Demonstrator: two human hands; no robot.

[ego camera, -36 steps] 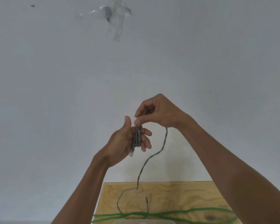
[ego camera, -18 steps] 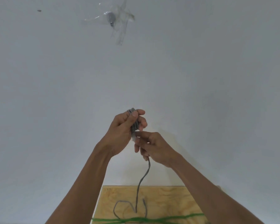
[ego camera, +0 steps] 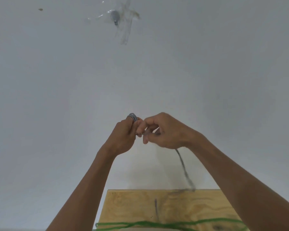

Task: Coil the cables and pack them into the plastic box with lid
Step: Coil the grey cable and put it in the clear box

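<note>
Raised in front of the white wall, my left hand (ego camera: 123,135) is closed around a small coil of grey cable (ego camera: 133,116), whose loops stick out above the fingers. My right hand (ego camera: 165,130) is just to its right, pinching the same cable's free length. That loose grey strand (ego camera: 183,167) hangs blurred from under my right hand down to the plywood table (ego camera: 132,205). A green cable (ego camera: 157,225) lies in loose strands across the table's near part. The plastic box is not in view.
A grey object taped to the wall with clear tape (ego camera: 115,16) sits high up. A pale edge of something (ego camera: 140,229) shows at the bottom under the green cable. The wall fills most of the view.
My right hand moved from below the coil up and to its right, carrying the grey strand around. The hanging cable swung right and less of it lies on the table.
</note>
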